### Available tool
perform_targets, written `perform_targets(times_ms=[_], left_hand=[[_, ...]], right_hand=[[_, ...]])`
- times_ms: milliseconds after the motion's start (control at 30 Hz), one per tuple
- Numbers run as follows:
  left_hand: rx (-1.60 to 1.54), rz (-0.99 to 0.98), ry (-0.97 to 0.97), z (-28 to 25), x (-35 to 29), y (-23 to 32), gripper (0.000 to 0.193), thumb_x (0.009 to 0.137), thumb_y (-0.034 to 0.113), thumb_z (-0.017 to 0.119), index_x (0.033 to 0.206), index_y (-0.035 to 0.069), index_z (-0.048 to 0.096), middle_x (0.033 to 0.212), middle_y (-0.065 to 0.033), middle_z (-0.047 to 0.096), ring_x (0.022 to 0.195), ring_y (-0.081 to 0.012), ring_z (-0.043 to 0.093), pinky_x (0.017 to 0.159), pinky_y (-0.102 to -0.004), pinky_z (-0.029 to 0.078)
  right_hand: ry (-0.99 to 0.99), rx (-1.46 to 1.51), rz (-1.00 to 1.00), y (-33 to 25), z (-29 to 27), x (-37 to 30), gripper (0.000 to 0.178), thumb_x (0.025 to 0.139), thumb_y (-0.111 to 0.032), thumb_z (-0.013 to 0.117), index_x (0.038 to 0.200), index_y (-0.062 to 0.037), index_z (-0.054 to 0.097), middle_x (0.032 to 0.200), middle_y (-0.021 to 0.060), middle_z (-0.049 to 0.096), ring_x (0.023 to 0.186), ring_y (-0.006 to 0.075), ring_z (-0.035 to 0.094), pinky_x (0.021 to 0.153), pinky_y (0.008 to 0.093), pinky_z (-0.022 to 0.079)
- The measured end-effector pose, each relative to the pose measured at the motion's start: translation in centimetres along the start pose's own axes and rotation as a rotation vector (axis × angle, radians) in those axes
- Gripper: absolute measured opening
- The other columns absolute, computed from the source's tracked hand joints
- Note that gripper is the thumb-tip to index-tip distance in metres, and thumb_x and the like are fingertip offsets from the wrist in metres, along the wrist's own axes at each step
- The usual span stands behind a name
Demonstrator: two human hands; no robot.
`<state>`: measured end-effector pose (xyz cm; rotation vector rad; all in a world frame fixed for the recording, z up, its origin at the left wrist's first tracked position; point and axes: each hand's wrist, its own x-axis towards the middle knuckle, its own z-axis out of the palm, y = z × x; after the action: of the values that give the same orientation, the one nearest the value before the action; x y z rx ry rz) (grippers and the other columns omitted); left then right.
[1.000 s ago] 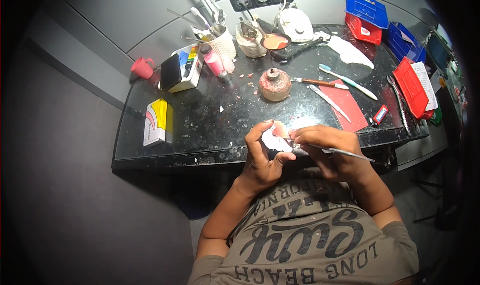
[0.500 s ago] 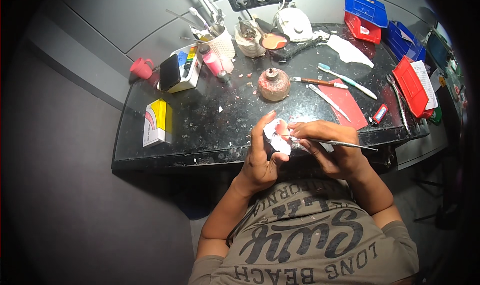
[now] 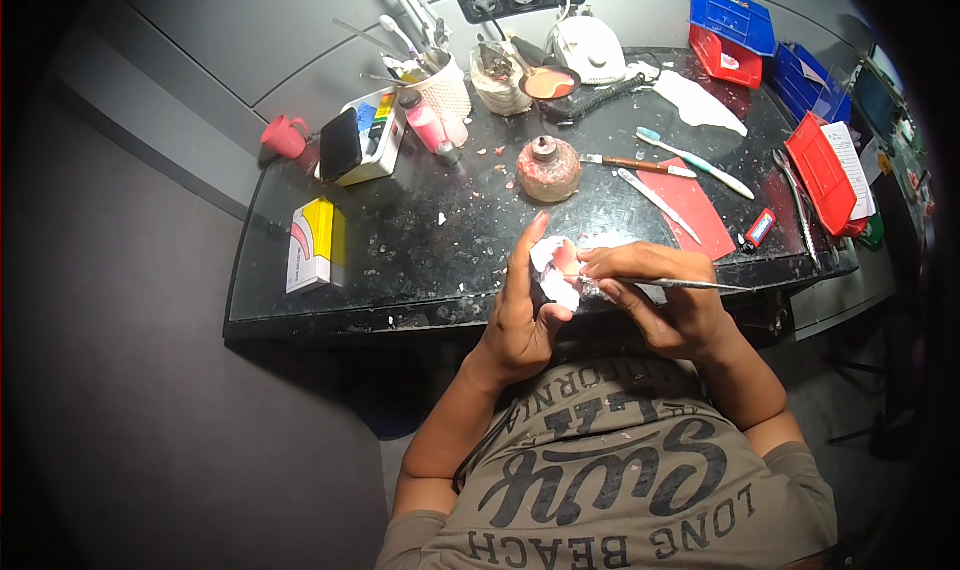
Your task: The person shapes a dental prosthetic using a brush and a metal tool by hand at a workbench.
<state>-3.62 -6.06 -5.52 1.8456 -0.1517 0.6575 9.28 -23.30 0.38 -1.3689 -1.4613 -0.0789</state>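
My left hand (image 3: 520,320) holds a white plaster dental model (image 3: 560,289) above the bench's front edge, thumb and fingers around its side. Pink wax (image 3: 565,258) covers part of the model's upper face. In my right hand (image 3: 668,295), pinched like a pen, is a slim metal wax carver (image 3: 690,284). Its shaft points right, while its working end lies at the model, partly hidden by my fingers. Just beyond the hands stands a round, wax-stained spirit burner (image 3: 548,173). A wooden-handled knife (image 3: 640,164), a white-bladed tool (image 3: 655,205) and a pink wax sheet (image 3: 700,220) lie to its right.
The black bench (image 3: 400,240) carries a yellow-and-white box (image 3: 316,245), a phone (image 3: 340,145), a pink bottle (image 3: 424,122) and a tool cup (image 3: 445,88) on the left. A toothbrush (image 3: 695,162), pliers (image 3: 797,205) and red bins (image 3: 825,175) are on the right.
The plaster model has turned slightly in my left hand, whose fingers are now straighter. The carver's outer end has dipped a little. Everything on the bench stays put.
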Motion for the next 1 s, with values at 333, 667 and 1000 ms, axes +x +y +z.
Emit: perform_targets(times_ms=[333,667,1000], left_hand=[[-0.187,-0.074,-0.055,-0.5,0.4,0.9,0.098,0.098,0.061,0.046,0.155,-0.010,0.010,0.159,-0.0231,0.028,0.138,-0.0254,0.042,0.115,-0.0369,0.032],[-0.372,-0.169,-0.053,-0.6,0.7,1.2,0.111,0.087,0.070,0.054,0.156,-0.006,0.011,0.135,-0.0146,0.050,0.115,-0.0187,0.052,0.098,-0.0319,0.042],[-0.427,-0.184,-0.068,-0.7,0.8,1.4,0.106,0.091,0.069,0.050,0.157,-0.006,0.013,0.131,-0.0143,0.054,0.113,-0.0170,0.055,0.100,-0.0310,0.043]], right_hand=[[0.012,0.046,0.048,0.4,-0.4,0.7,0.017,0.087,0.003,0.069,0.104,0.0000,0.070,0.101,0.0165,0.073,0.100,0.0314,0.072,0.086,0.0371,0.056],[0.003,0.231,0.153,0.9,0.1,0.3,0.012,0.090,0.001,0.067,0.101,0.0027,0.071,0.102,0.0164,0.074,0.095,0.0280,0.073,0.085,0.0361,0.056],[0.056,0.247,0.155,0.9,0.5,0.2,0.014,0.090,0.001,0.067,0.103,0.0026,0.072,0.099,0.0152,0.074,0.090,0.0224,0.072,0.080,0.0319,0.056]])
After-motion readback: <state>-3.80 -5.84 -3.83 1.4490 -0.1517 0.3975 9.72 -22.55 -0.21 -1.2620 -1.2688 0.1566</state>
